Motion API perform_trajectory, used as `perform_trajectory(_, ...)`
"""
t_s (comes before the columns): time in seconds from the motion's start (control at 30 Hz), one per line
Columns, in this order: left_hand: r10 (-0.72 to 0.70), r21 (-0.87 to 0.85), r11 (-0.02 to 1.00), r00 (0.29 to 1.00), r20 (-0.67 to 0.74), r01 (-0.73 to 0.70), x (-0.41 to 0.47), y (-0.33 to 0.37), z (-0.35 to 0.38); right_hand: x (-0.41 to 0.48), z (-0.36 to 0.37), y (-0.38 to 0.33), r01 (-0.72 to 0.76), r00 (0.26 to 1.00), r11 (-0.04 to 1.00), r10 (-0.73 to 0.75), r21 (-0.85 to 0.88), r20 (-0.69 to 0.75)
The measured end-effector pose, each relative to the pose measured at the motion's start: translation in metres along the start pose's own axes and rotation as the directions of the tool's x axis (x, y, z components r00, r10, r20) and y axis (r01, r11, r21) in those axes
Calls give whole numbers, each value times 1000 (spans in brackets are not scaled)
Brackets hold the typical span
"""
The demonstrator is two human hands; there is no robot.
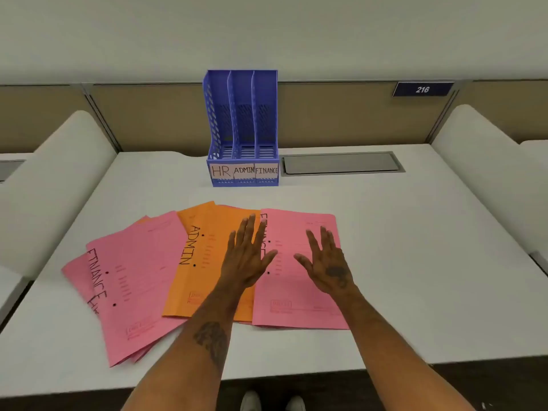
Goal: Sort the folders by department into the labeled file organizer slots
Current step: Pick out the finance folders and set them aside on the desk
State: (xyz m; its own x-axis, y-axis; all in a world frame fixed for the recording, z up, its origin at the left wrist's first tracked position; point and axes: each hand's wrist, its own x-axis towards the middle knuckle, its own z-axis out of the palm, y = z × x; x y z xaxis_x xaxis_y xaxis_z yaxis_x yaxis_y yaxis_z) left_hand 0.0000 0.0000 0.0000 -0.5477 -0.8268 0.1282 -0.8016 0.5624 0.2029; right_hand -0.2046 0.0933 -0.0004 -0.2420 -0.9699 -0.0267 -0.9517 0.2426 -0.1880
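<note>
Head view, both hands spread flat over fanned folders [142, 280], left hand [246, 256], right hand [327, 262], blue organizer [243, 129] beyond, slots unobstructed

Folders: matt card, pink folder [299, 271] and orange folder [204, 262]. File organizer [241, 129]: perforated blue plastic, paper labels. Desk [415, 262]: smooth matt white. Far-right hatch [341, 163]: brushed metal.
</note>
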Motion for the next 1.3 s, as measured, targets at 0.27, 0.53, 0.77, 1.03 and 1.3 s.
perform_trajectory(0.27, -220, -54, 970, 947, 234, 239, -3, 7, 22, -6, 18, 12, -122, 984, 992, 123, -17, 130)
perform_trajectory(0.53, -344, -192, 890, 885, 312, 414, -3, 20, 27, -17, 32, 20, -410, 890, 906, 370, 109, 268)
perform_trajectory(0.77, -400, -381, 749, 828, 392, 542, 2, 22, 29, -11, 30, 18, -559, 829, 775, 508, 295, 234)
perform_trajectory(1.03, -475, -724, 315, 762, 440, 614, 11, 23, 15, -5, 18, 19, -608, 783, 603, 563, 517, 264)
perform_trajectory(1.3, -402, -867, -28, 789, 465, 497, 15, 11, -17, 15, -16, 26, -529, 815, 463, 510, 711, 274)
